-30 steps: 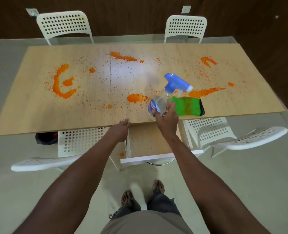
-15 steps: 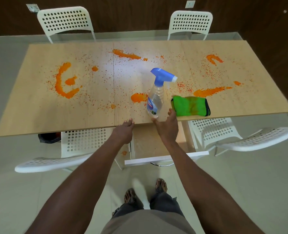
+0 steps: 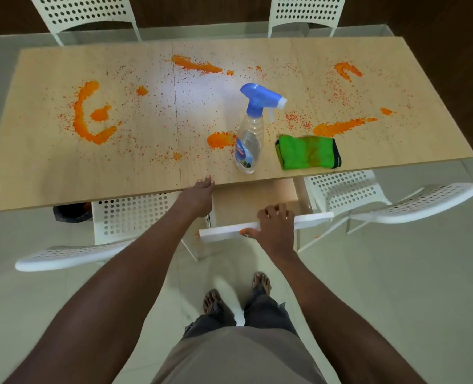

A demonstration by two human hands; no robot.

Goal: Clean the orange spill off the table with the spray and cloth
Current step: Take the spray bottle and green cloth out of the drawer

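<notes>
From the head view, the spray bottle (image 3: pixel 248 139) stands upright near the front edge of the worktop (image 3: pixel 49 167), and the green cloth (image 3: pixel 308 152) lies folded just beside it on the right — apart from both hands. Orange spill (image 3: pixel 91 117) is scattered over most of the worktop. The left hand (image 3: pixel 198 196) rests at the front edge with fingers straight. The right hand (image 3: pixel 275 227) grips the white drawer front (image 3: pixel 227 231) below the worktop — fingers curled over its top edge.

White chairs (image 3: pixel 307 12), pale tiled floor (image 3: pixel 395 286)
</notes>
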